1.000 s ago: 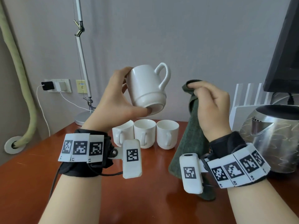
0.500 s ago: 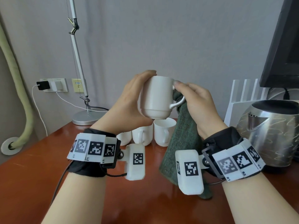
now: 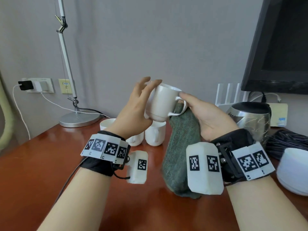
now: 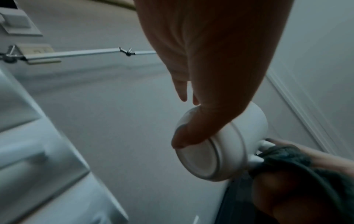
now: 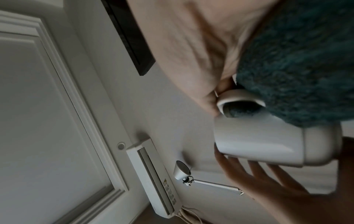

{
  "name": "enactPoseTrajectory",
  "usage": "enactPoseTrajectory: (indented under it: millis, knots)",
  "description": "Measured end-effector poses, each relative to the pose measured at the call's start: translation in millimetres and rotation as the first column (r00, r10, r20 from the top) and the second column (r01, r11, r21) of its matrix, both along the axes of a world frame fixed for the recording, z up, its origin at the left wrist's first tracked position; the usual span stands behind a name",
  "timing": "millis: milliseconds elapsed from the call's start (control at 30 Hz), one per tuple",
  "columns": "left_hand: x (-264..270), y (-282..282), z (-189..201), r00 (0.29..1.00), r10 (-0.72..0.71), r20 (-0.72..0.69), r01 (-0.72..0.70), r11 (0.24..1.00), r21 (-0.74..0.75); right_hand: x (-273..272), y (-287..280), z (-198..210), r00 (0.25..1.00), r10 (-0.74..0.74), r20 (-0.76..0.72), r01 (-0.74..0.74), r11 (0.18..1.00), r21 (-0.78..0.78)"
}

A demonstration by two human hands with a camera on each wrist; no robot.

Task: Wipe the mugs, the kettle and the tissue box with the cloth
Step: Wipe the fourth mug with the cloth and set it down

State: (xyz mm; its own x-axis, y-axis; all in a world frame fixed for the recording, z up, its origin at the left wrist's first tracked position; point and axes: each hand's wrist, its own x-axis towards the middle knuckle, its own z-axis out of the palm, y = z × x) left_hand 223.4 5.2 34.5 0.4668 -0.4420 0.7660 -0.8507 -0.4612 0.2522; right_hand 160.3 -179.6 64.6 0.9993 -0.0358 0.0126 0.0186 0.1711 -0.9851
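**Mug held in the air between both hands, cloth at the handle**

The left hand (image 3: 133, 112) is holding the white mug (image 3: 162, 104) above the table (image 3: 50, 164). Its thumb (image 4: 191, 133) is pressing across the rim of the mug's base; the other fingers (image 3: 146, 85) are lying spread and nearly straight along the far wall, tips reaching the lip. So it is clamping the mug between thumb and straight fingers rather than wrapping it.

The mug is sitting roughly upright, tilted a little, with the handle (image 3: 180, 105) pointing toward the right hand (image 3: 206, 117).

The right hand is gripping the green cloth (image 3: 181, 147): fingers curling round the top of it, thumb tip touching the top of the handle. A fold of cloth is poking through the handle loop in the right wrist view (image 5: 241, 109), with the bulk bunching just beside the mug wall. The rest is hanging down below the fingers, its lower end hidden behind the wrist camera housing, so whether it is touching the table is not clear.

Below the left fingers, three more mugs (image 3: 155, 135) are standing on the table, partly hidden by the wrist. Past the right knuckles, the steel kettle (image 3: 251, 117) is sitting under a dark monitor (image 3: 283, 44). A desk lamp (image 3: 78, 119) is standing well to the left of the left hand.
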Motion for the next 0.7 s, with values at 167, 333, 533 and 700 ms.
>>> enactPoseTrajectory:
  millis: [167, 333, 533, 700]
  knots:
    - [-27, -30, -9, 0.904, -0.175, -0.39, 0.144, 0.984, -0.107, -22, -13, -12, 0.985, -0.169, -0.028, 0.166, 0.981, -0.097]
    - [-37, -53, -24, 0.718, -0.32, -0.618, 0.101, 0.927, -0.362, -36, -26, -36, 0.952, -0.291, -0.093, 0.271, 0.944, -0.188]
    - [-28, -59, -56, 0.715, -0.166, -0.679, -0.198, 0.884, -0.424, -28, -28, -61, 0.935, -0.321, -0.153, 0.29, 0.938, -0.19]
    - [-10, -49, -70, 0.698, -0.004, -0.716, -0.429, 0.798, -0.423, -5, -25, -75, 0.913, -0.364, -0.186, 0.344, 0.93, -0.131]
